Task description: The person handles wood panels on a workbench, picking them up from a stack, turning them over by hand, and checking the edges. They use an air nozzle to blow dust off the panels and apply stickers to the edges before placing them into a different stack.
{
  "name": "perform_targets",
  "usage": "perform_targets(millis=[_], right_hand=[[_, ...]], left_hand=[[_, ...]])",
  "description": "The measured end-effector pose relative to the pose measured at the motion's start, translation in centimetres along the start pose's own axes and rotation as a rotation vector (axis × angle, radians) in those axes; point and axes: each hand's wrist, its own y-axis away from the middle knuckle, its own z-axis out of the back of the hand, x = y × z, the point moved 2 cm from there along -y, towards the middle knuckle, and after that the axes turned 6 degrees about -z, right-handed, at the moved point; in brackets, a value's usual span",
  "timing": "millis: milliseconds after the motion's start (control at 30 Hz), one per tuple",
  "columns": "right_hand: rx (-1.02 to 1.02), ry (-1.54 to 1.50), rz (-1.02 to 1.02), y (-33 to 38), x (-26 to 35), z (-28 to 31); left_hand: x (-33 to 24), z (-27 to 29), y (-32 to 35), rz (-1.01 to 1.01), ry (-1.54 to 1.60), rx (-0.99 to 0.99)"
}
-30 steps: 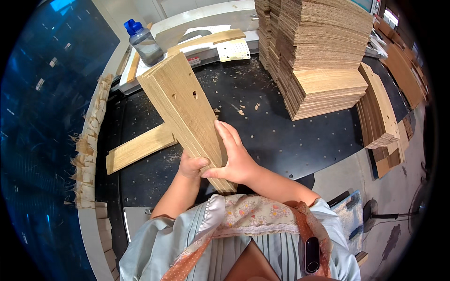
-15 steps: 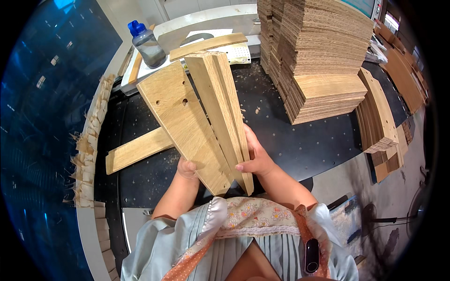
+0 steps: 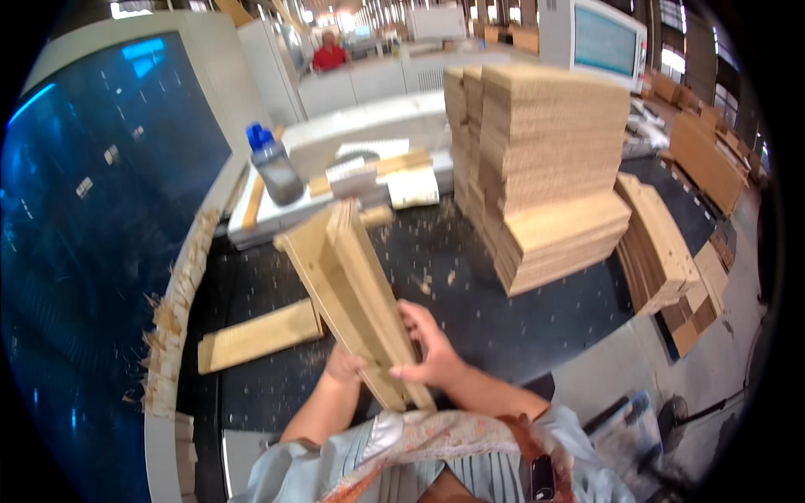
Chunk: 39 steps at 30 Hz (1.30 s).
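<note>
Fingers of both hands (image 3: 394, 356) clasping flat pale wooden boards (image 3: 356, 289), edges up, dark speckled table (image 3: 470, 310)

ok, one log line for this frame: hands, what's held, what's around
left hand: under wooden boards | right hand: grips boards' side | boards: bundled, tilted above black table | near: loose plank, board stacks, bottle

Pale tan boards (image 3: 356, 289), black table (image 3: 503, 323)

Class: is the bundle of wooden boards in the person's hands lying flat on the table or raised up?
Raised: both hands lift the wooden boards on edge, tilted above the dark table.
</note>
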Motion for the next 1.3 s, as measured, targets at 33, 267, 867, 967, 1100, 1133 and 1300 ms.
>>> perform_targets(millis=[33,267,867,967,1100,1133,1300], right_hand=[[-0.038,0.184,0.066,-0.2,0.6,-0.1],[-0.086,0.44,0.267,-0.3,1.1,0.3],[0.117,0.437,0.098,3.4,-1.6,2.9],[0.117,0.429,0.116,4.1,-1.1,2.9],[0.062,0.473,0.096,4.6,2.9,4.2],[0.042,0.438,0.093,5.1,3.5,4.5],[-0.249,0.414,0.102,10.3,5.5,8.1]], left_hand=[[0.3,0.4,0.3,0.022,-0.04,-0.056],[0.7,-1.9,-0.7,-0.067,-0.284,-0.044],[2.5,-3.3,0.8,-0.182,-0.51,-0.067],[3.7,-2.7,1.1,-0.188,-0.441,-0.172],[4.1,-4.5,-0.6,-0.231,-0.289,-0.189],[4.4,-5.2,-1.2,-0.218,-0.259,-0.162],[8.4,-10.6,-4.8,-0.029,-0.309,0.043]])
